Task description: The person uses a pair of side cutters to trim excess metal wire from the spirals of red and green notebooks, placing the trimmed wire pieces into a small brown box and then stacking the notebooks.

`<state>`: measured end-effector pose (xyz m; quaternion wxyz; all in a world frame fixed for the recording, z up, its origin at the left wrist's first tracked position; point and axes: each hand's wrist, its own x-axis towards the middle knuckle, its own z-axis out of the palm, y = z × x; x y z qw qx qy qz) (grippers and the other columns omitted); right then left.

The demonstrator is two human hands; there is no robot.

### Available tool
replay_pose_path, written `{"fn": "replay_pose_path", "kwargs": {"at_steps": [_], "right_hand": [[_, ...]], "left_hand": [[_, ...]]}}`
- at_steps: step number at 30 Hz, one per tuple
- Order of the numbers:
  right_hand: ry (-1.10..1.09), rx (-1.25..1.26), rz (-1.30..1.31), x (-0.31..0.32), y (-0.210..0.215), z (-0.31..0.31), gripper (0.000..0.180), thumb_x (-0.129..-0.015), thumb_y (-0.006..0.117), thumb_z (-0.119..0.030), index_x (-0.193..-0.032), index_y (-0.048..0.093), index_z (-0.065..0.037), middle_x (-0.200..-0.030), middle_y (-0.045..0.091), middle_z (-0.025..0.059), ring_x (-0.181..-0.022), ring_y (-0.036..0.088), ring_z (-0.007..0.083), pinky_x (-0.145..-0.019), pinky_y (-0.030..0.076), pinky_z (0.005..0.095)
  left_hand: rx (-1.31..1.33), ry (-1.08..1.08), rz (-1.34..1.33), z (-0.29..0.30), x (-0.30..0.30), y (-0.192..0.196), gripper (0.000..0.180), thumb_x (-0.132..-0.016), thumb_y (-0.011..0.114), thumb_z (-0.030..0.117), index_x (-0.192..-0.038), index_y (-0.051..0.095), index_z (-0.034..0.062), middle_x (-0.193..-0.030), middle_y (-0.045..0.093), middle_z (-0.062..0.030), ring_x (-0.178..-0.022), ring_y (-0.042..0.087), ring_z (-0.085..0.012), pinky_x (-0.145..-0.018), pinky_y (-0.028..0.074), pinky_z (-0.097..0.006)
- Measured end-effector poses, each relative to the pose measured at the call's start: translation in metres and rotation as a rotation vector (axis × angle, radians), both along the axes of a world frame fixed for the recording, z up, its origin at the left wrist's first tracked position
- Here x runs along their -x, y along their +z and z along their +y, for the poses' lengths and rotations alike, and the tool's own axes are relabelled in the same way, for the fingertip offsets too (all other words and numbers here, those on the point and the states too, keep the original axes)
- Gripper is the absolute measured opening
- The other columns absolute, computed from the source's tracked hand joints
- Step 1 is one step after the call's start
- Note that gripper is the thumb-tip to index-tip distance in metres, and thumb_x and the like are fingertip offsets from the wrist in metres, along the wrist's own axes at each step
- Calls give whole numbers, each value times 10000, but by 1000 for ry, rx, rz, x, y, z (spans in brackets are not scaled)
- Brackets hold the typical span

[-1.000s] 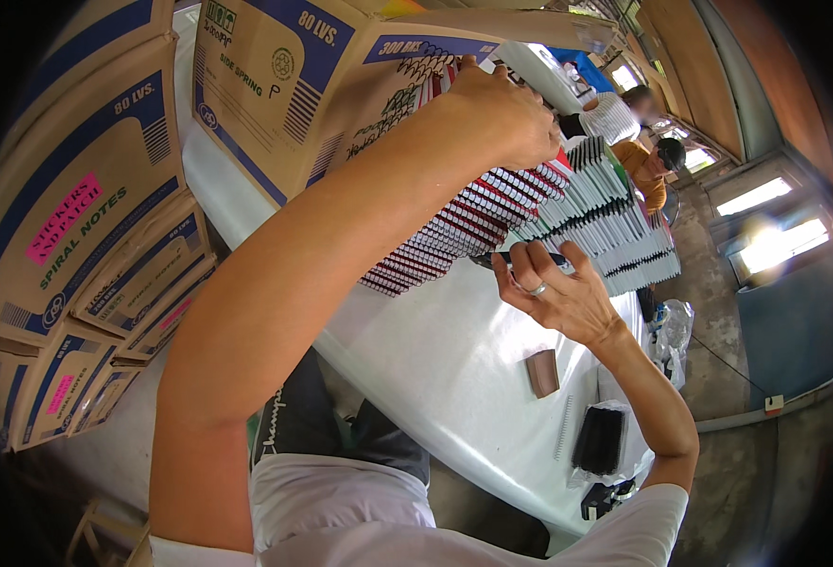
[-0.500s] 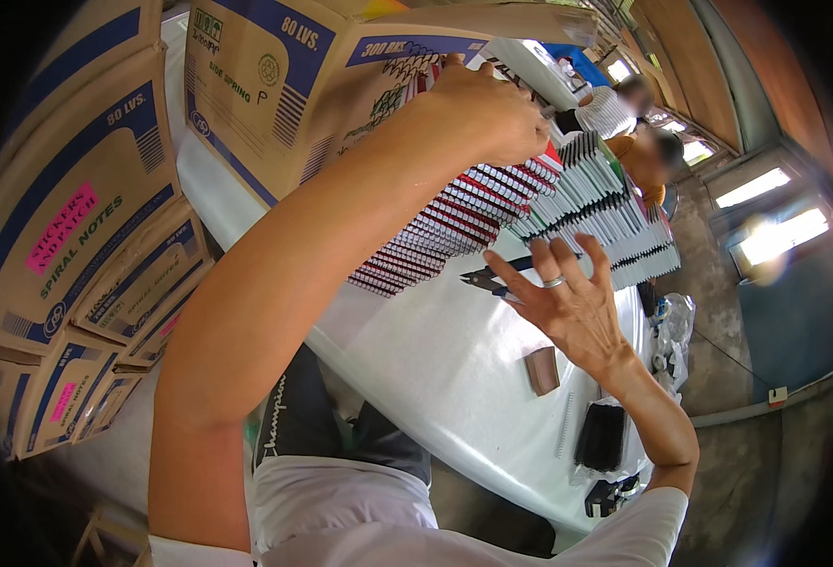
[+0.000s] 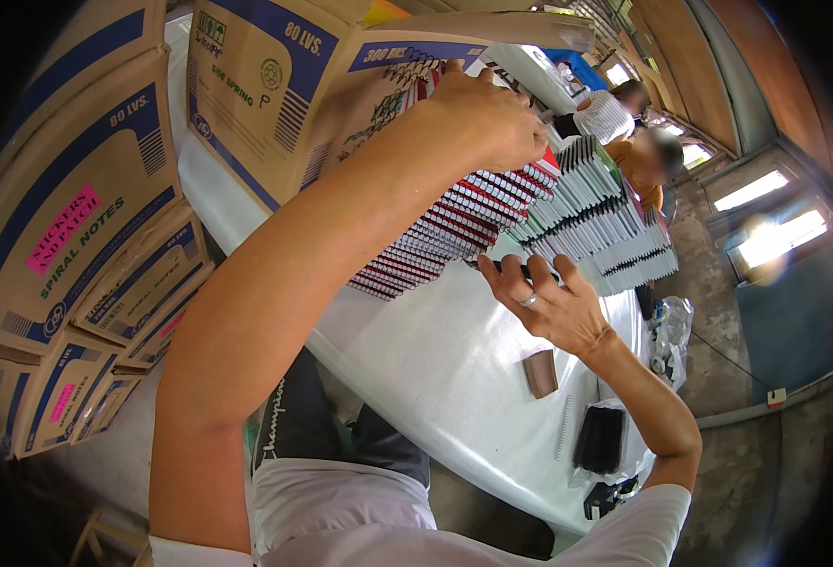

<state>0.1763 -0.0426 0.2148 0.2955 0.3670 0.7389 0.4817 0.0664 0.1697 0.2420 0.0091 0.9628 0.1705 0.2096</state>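
Red-covered spiral notebooks (image 3: 450, 222) lie in a long overlapping stack on the white table, their wire coils facing me. My left hand (image 3: 487, 118) reaches across and is curled over the top of the stack; its fingertips are partly hidden. In my right hand (image 3: 554, 307) is a pair of dark-handled cutting pliers (image 3: 528, 271), mostly covered by the fingers. The pliers' tip sits close to the lower right coils; whether it touches them I cannot tell. More notebooks (image 3: 606, 217) with white pages and black coils are piled just right of the red ones.
An open carton (image 3: 256, 94) stands behind the stack, and other cartons (image 3: 76, 217) are piled at the left. On the table (image 3: 416, 369) are a brown block (image 3: 540, 373), a loose wire coil (image 3: 564, 425) and a black tray-like item (image 3: 601, 438). Two people (image 3: 639, 161) sit at the far end.
My right hand has moved slightly up and left, and its spread fingers have closed around the pliers, bringing the tip to the coils. My left hand stays on the stack.
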Motion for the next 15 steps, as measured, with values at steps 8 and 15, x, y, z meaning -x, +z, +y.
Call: {"fn": "replay_pose_path", "kwargs": {"at_steps": [8,15], "right_hand": [[39,45,2,2,6,7,496,-791,603,-222,-1275,593,-116,-1094,427,-1,-1053,419,151,-835,372,288],[-408,35,211,37,-21,-7,421,-790,650,-197,-1138,641,40,-948,552,102,-873,546,217,-696,445,326]], "left_hand": [[-6,28,-14,-1,-1,-1,425,-994,307,434,-1334,542,337,-1493,414,-31,-1369,364,-395,-1080,265,-621],[13,6,-51,1,-9,-4,422,-990,317,428,-1328,548,327,-1488,421,-38,-1357,377,-410,-1079,269,-619]]}}
